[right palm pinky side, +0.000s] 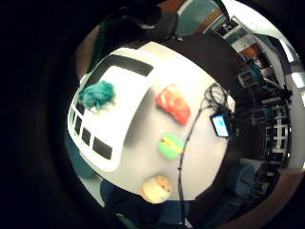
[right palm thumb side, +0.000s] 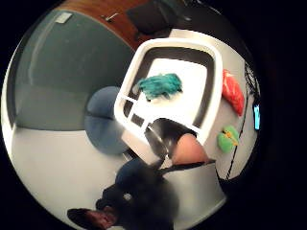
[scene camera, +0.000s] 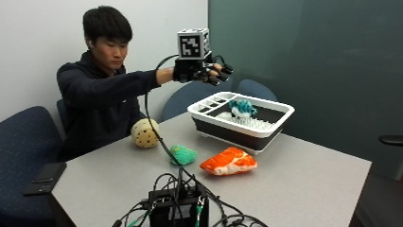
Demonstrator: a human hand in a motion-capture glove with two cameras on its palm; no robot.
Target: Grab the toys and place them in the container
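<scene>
The gloved right hand (scene camera: 200, 72) is held empty, fingers loosely spread, above the container (scene camera: 275, 124) where a teal toy (scene camera: 241, 108) lies, while three soft, light plush toys (scene camera: 228, 161) await whole-body grasps on the table (scene camera: 302, 184)

Grey table (scene camera: 302, 184), blue chairs (scene camera: 25, 137), teal wall (scene camera: 302, 47).

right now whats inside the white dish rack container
One toy: a fluffy teal plush toy lies on the pegs inside the white and black dish rack container. Its small side compartments look empty. The floor under the plush is covered.
</scene>
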